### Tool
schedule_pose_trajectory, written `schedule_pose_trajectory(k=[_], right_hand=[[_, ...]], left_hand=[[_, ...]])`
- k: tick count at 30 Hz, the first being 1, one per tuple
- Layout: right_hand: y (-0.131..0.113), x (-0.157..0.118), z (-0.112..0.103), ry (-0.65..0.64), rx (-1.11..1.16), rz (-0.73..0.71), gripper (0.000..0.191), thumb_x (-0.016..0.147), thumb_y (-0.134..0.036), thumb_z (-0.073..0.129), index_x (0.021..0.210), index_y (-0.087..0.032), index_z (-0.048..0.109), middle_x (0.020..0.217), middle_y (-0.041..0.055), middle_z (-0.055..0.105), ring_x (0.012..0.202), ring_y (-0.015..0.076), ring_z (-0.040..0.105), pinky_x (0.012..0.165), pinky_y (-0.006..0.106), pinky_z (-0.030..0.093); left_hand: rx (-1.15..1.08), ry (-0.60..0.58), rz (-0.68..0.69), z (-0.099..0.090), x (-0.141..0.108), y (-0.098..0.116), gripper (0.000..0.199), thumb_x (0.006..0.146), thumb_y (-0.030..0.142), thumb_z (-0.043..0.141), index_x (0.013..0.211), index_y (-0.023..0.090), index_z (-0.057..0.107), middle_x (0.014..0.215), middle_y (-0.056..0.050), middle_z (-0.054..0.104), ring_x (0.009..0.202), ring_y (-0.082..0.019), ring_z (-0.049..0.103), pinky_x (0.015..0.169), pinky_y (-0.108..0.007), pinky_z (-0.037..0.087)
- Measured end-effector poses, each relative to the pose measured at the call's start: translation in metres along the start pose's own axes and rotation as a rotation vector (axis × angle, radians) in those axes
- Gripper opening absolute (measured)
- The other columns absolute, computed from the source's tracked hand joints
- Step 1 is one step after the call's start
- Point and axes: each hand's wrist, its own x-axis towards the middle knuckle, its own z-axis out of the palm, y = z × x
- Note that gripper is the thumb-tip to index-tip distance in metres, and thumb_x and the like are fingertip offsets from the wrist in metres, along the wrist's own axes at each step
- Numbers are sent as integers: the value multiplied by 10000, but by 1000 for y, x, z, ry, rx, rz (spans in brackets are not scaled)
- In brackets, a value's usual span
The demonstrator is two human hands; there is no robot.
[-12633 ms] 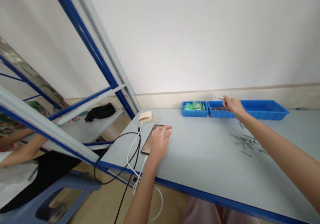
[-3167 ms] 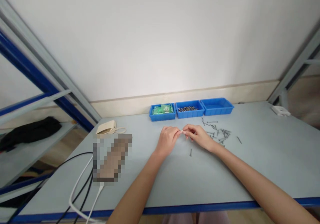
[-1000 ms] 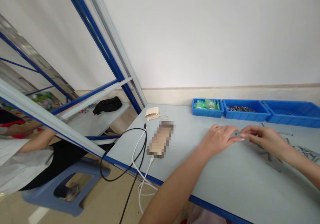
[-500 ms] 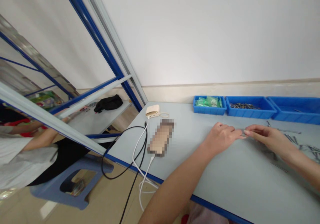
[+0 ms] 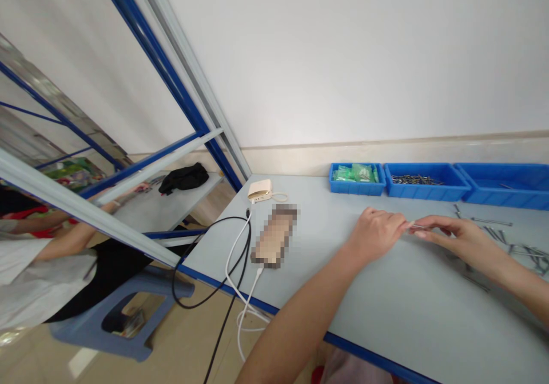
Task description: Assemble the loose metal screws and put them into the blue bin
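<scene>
Pale grey counter (image 5: 351, 309) with a blue front edge, set against a white wall. Blue and grey rack frame (image 5: 171, 80) rising at the left, a black bag (image 5: 183, 178) on its lower shelf. Another person's arm (image 5: 64, 241) beyond the rack, above a blue stool (image 5: 120, 321). Three blue bins in a row at the back of the counter: green packets in the left bin (image 5: 355, 178), dark nails in the middle bin (image 5: 424, 181), nearly bare the right bin (image 5: 506, 185). Blurred phone (image 5: 274, 235) lying flat near the counter's left edge, white cable (image 5: 242, 281) and black cable (image 5: 206, 292) trailing off the edge, a cream charger (image 5: 261, 190) just behind. Left hand (image 5: 377, 232) and right hand (image 5: 446, 235) meeting just above the counter in front of the bins. Fingers of both pinched shut on a single thin nail (image 5: 415, 225) held level between them. Loose nails (image 5: 510, 246) scattered on the counter near the right hand.
</scene>
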Motion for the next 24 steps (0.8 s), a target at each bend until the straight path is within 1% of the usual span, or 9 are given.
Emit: schedule_pose_trajectory(k=[2,5,9,11,13,16,18,21,24], right_hand=[[-5,-2,2,40,-13,-21,462,650,-652,601,726,-203,674,829,46,670,823,225,579,798,319,427],[-9,-5,3,56,-47,-35,471,687,-657,561,770,-203,653,883,48,672,837,225,578,766,310,428],[-8,-6,2,17,-138,-69,463,748,-647,504,814,-209,639,890,50,668,839,235,578,773,330,406],[-6,-7,2,-3,-177,-99,461,790,-641,452,799,-218,636,872,43,660,834,235,572,789,342,387],[-6,-7,2,-8,-191,-111,481,823,-640,393,752,-222,619,823,34,644,800,225,562,784,347,373],[-5,-8,3,1,-180,-77,548,843,-659,311,659,-209,564,657,22,566,651,188,514,687,328,361],[-5,-8,4,-15,-157,-50,573,849,-665,284,628,-203,540,597,13,508,585,165,467,627,309,342],[-5,-8,5,-77,-101,-39,586,849,-671,283,595,-195,514,589,11,481,574,151,447,603,296,334],[-8,-8,5,-123,-45,-38,594,832,-689,290,565,-195,483,577,14,466,583,155,457,613,302,353]], left_hand=[[-7,-17,7,-2,0,1,352,978,337,287,874,165,576,787,-7,685,775,-143,630,717,-296,363],[-31,-45,3,-4,0,2,358,978,334,280,874,161,575,789,-15,688,778,-149,632,722,-292,369],[-59,-84,-16,-7,0,3,354,978,327,278,865,161,570,802,-23,689,795,-159,637,732,-293,379],[-90,-94,-16,-7,0,3,345,979,329,276,879,163,561,812,-24,691,807,-158,641,742,-290,385],[-146,-89,-24,-6,0,3,321,975,358,292,940,165,545,836,-19,696,827,-155,645,757,-284,393],[-208,-83,-52,-3,0,3,301,961,402,332,1049,175,508,907,-16,704,882,-155,649,793,-281,400],[-217,-88,-71,0,0,3,302,962,395,332,1101,178,487,946,-22,704,908,-158,648,810,-284,402],[-236,-70,-74,4,0,2,309,968,374,317,1149,175,468,980,-27,699,922,-151,645,815,-281,403],[-251,-43,-47,5,-1,0,292,974,358,298,1112,193,496,992,-10,692,929,-135,639,811,-269,393]])
